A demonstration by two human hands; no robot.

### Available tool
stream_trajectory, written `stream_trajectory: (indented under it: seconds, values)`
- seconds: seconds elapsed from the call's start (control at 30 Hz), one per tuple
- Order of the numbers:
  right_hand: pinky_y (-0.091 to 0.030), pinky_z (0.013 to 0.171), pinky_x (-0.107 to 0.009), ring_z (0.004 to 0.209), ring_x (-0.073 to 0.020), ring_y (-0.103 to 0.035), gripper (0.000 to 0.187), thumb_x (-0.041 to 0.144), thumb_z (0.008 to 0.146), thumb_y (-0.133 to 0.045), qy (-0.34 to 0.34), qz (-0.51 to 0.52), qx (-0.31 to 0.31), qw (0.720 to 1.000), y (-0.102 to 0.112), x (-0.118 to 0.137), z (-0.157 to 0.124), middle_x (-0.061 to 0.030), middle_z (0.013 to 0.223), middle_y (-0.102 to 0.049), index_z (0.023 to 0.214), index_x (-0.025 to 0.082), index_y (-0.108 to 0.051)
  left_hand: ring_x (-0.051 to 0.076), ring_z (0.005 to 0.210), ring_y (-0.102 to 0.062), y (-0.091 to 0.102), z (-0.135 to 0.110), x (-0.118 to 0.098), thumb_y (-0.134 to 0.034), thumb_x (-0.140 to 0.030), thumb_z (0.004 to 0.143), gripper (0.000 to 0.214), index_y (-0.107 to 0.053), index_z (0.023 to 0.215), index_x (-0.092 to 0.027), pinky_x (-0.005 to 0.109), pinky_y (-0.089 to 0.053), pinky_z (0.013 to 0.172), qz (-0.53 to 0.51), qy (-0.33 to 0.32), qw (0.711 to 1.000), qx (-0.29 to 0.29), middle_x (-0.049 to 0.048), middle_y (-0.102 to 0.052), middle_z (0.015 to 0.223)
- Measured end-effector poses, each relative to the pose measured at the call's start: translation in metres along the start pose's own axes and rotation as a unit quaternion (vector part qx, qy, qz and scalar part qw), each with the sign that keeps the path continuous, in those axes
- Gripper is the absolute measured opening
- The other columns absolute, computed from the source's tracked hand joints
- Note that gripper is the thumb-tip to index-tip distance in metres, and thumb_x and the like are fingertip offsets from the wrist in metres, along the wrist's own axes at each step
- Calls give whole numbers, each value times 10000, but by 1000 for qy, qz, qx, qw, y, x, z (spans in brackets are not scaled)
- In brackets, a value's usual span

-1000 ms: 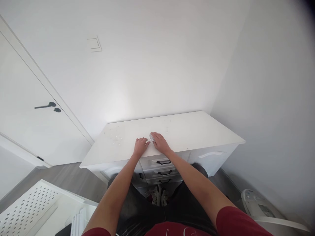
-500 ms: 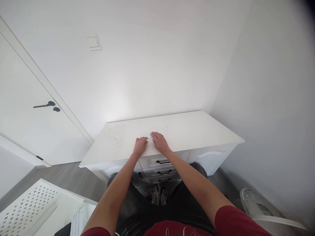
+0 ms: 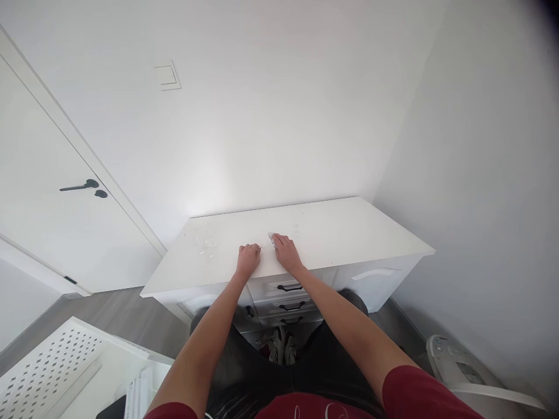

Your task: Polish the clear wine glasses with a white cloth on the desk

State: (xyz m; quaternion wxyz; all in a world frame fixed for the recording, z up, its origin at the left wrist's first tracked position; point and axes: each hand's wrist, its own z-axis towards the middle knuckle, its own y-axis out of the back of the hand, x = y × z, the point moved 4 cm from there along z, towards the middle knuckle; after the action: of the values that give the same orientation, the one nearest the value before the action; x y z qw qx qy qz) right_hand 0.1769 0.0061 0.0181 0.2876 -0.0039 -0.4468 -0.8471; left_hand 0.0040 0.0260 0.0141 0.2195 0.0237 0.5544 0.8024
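Two bare hands rest side by side at the front middle of a white rectangular worktop (image 3: pixel 349 233), both forearms reaching in from red sleeves at the bottom edge. Left hand (image 3: pixel 248 259): knuckles up, fingers curled loosely inward and lying on the surface; whether it encloses anything cannot be told. Right hand (image 3: pixel 286 254): palm down, fingers stretched forward and pressed together, the tips touching a small pale crumpled scrap (image 3: pixel 271 236). That scrap lies on the worktop just beyond the right hand's fingertips, near the middle of the surface; its material is too small to tell. One scatter of small clear bits (image 3: pixel 206 244) lies on the worktop to the left, apart from both hands. Three white drawers with black bar handles (image 3: pixel 289 287) sit stacked under the worktop, directly below the hands. One pair of pale shoes (image 3: pixel 279 348) shows on the grey wood floor (image 3: pixel 126 317) between the person's dark-clad legs. One white door with a black lever handle (image 3: pixel 81 187) stands at the left. One white wall switch plate (image 3: pixel 167 76) is mounted above the worktop. One white perforated panel (image 3: pixel 43 375) lies at the lower left. One grey-white appliance with a small display (image 3: pixel 463 368) stands on the floor at the lower right.
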Motion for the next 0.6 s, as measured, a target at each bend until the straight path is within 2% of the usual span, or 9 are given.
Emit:
stream_trajectory:
  seconds: [0.13,0.3,0.43,0.47,0.5,0.6]
  values:
    - [-449,930,-397,1194,-264,-512,457,118,944,-395,62,-17,34,997,-1,7,0,-117,1415,-545,1373,191,-534,247,955,-624,0,0,1,-510,-312,956,175,-635,1001,-197,401,-345,924,3,11,1000,10,69,-715,907]
    - [-436,899,-393,1161,-270,-516,444,114,968,-355,12,-38,-12,999,0,2,-1,-149,1391,-551,1375,156,-527,228,963,-640,-1,0,0,-437,-169,962,184,-601,1040,-200,364,-363,862,18,1,1000,23,87,-702,1043]
    - [-414,949,-385,1222,-248,-488,438,117,976,-363,124,-25,19,992,1,14,-3,-124,1422,-531,1372,190,-535,223,908,-632,1,-1,-4,-428,-190,978,171,-596,1008,-200,359,-364,831,16,-29,999,12,73,-692,975]
    - [-410,957,-383,1230,-243,-484,439,114,974,-367,133,-22,21,991,2,16,-4,-120,1422,-531,1370,195,-536,221,902,-624,1,-2,-5,-433,-197,979,170,-602,1002,-199,361,-364,832,15,-36,999,7,71,-686,961]
    - [-408,957,-383,1229,-243,-483,441,110,971,-368,117,-22,13,993,4,15,-3,-123,1418,-533,1371,193,-535,220,902,-615,2,-2,-5,-440,-202,980,170,-609,997,-199,364,-365,834,15,-41,999,1,71,-679,952]
    - [-413,928,-387,1197,-260,-493,443,108,967,-365,12,-31,-32,999,11,7,-2,-150,1395,-539,1377,161,-523,226,948,-573,4,-3,-4,-472,-222,974,177,-648,980,-204,363,-372,839,18,-43,999,-27,82,-639,969]
